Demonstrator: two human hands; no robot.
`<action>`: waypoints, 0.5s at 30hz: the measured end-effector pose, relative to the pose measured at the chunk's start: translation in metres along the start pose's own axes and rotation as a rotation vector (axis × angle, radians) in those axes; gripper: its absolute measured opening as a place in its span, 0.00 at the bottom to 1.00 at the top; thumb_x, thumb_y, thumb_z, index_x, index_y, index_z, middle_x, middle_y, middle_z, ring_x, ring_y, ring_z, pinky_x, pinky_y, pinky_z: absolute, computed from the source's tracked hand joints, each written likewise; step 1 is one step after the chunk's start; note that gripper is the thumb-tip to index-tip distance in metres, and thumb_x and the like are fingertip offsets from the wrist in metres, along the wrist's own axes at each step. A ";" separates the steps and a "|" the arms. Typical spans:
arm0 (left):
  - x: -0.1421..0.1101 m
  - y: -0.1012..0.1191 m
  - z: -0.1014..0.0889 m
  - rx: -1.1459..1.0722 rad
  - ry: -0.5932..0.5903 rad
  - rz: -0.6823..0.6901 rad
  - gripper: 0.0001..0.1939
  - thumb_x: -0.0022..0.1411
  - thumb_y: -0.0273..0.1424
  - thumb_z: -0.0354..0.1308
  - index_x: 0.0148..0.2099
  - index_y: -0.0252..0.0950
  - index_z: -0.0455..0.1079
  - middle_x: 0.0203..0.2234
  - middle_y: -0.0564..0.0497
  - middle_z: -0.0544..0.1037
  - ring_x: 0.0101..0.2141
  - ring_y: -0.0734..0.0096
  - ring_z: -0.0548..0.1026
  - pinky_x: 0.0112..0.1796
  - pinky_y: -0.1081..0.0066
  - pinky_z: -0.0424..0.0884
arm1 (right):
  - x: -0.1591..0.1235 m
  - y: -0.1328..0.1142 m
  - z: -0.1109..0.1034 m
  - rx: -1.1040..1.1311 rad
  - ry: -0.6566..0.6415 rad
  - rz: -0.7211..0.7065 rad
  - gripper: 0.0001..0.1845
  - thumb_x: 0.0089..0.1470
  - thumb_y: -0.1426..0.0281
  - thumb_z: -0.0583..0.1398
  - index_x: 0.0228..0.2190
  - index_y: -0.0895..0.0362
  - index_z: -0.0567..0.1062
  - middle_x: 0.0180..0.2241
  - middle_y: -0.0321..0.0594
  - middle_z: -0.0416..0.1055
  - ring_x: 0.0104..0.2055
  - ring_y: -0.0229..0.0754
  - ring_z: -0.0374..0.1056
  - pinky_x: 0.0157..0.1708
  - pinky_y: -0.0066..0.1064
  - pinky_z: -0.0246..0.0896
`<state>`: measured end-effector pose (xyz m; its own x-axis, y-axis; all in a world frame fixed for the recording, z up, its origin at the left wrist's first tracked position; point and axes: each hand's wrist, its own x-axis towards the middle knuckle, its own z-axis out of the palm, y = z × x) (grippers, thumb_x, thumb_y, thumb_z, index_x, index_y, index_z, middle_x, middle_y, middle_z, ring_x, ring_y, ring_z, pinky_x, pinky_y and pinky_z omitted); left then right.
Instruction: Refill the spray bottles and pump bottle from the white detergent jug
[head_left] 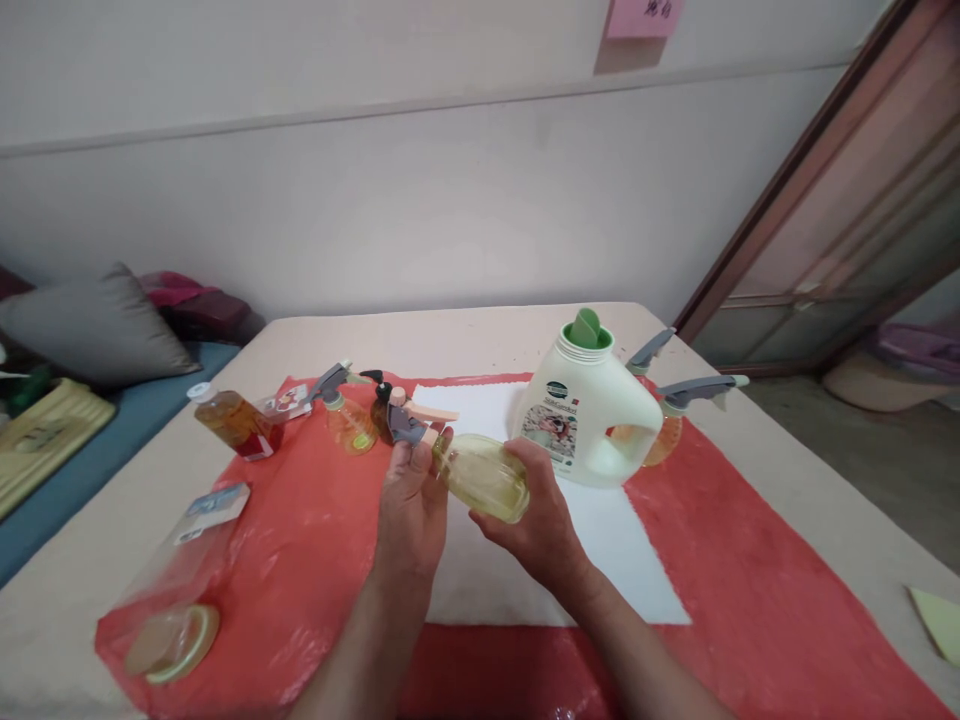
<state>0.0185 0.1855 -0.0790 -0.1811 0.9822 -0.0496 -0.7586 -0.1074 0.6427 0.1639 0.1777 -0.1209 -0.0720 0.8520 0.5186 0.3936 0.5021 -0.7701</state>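
A clear yellowish bottle [486,476] lies tilted in the air over the white sheet [517,580], its neck towards the left. My right hand [541,515] is wrapped around the bottle's base end. At the neck, my left hand [414,495] has its fingers closed on a grey and peach spray head [409,422]. Whether the head is screwed onto the neck or only touches it, I cannot tell. Just behind my hands stands a large pale green detergent jug [581,410] with a green spout. Partly hidden behind the spray head is a dark pump bottle [381,412].
Left on the red plastic cover [315,560] are an orange spray bottle [349,425], an amber liquid bottle [238,422], a clear bag [187,555] and a round lid [174,643]. More spray bottles [666,432] stand partly behind the jug. A wall borders the table's far side.
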 end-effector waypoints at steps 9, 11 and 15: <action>0.000 0.008 0.003 0.070 -0.096 -0.007 0.19 0.62 0.34 0.63 0.55 0.47 0.72 0.50 0.52 0.77 0.47 0.69 0.75 0.47 0.68 0.69 | 0.003 -0.021 -0.004 0.601 -0.158 0.548 0.30 0.42 0.61 0.68 0.46 0.53 0.66 0.40 0.37 0.71 0.39 0.42 0.67 0.37 0.34 0.64; 0.000 0.009 0.002 0.072 -0.096 -0.053 0.18 0.59 0.36 0.65 0.52 0.44 0.73 0.45 0.51 0.79 0.45 0.66 0.76 0.47 0.67 0.70 | 0.002 -0.025 -0.002 0.871 -0.240 0.708 0.24 0.47 0.56 0.65 0.43 0.54 0.70 0.36 0.37 0.72 0.36 0.41 0.68 0.33 0.32 0.64; 0.002 0.007 -0.004 0.078 -0.072 -0.151 0.16 0.58 0.39 0.65 0.47 0.39 0.76 0.42 0.48 0.81 0.44 0.63 0.77 0.47 0.64 0.70 | -0.007 -0.026 0.008 1.356 -0.444 1.073 0.33 0.50 0.44 0.57 0.44 0.59 0.73 0.34 0.44 0.76 0.32 0.46 0.75 0.26 0.32 0.66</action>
<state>0.0102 0.1857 -0.0773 -0.0213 0.9951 -0.0970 -0.7224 0.0518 0.6895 0.1473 0.1603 -0.1073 -0.6242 0.7131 -0.3191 -0.5098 -0.6813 -0.5253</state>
